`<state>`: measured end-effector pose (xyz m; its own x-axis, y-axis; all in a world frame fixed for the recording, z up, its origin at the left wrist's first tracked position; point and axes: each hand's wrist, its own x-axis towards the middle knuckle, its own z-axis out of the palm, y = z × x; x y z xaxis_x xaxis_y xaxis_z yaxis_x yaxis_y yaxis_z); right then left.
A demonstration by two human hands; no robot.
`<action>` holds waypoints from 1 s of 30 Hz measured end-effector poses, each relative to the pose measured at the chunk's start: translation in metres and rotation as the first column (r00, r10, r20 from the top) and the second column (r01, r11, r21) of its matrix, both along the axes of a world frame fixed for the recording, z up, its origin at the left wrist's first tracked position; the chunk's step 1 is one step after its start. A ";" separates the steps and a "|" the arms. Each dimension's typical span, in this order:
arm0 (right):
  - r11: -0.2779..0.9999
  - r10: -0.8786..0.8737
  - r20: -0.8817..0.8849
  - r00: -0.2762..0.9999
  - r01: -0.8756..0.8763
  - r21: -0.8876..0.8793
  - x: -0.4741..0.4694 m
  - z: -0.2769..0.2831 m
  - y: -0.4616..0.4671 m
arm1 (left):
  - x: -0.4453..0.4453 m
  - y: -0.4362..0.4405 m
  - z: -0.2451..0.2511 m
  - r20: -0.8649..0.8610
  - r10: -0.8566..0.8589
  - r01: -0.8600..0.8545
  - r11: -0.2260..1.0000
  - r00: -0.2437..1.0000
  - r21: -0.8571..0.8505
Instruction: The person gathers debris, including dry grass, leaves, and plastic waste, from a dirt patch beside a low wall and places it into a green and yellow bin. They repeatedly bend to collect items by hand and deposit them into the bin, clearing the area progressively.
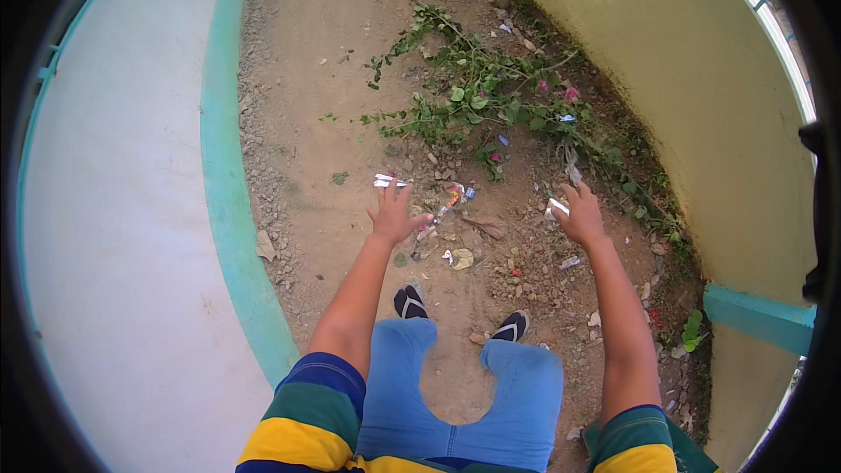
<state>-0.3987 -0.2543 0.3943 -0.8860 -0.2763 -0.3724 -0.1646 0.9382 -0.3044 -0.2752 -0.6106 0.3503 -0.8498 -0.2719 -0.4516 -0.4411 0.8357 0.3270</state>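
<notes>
My left hand (393, 217) hovers above the dirt with its fingers apart and nothing held. Just beyond its fingertips, partly covered by them, is a folded white paper scrap (387, 180). My right hand (583, 218) is spread too, its thumb overlapping a white wrapper (556, 210) that appears to lie on the ground beneath. A clear plastic strip (571, 163) extends past the right fingertips. Between the hands is scattered litter: a colourful wrapper (453, 197), a dry brown leaf (486, 226) and a crumpled yellowish plastic piece (461, 258).
Cut leafy branches (473, 92) with pink flowers sprawl ahead, reaching the yellowish wall (683, 79) on the right. To the left runs a white wall (125, 210) with a turquoise base band (227, 177). Rubble (263, 144) lines that band. My sandalled feet stand on bare dirt.
</notes>
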 end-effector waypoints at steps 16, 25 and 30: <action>0.941 0.292 0.043 0.956 -0.295 0.166 -0.108 -0.351 -0.146 | -0.028 -0.082 -0.309 0.125 0.122 -0.100 0.981 0.985 -0.167; 0.717 0.664 -0.170 0.728 -0.684 -0.135 -0.044 -0.337 -0.202 | 0.024 0.026 -0.278 0.398 -0.174 0.218 0.974 0.901 -0.068; 0.473 0.875 -0.151 0.460 -0.879 0.059 -0.021 -0.341 -0.224 | 0.070 0.027 -0.330 -0.211 -0.165 0.132 0.978 0.963 -0.161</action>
<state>-0.4195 -0.4787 0.0529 -0.2107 -0.9449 -0.2504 -0.9380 0.2676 -0.2202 -0.2053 -0.5840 0.0200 -0.9600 -0.1830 -0.2120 -0.2381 0.9318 0.2739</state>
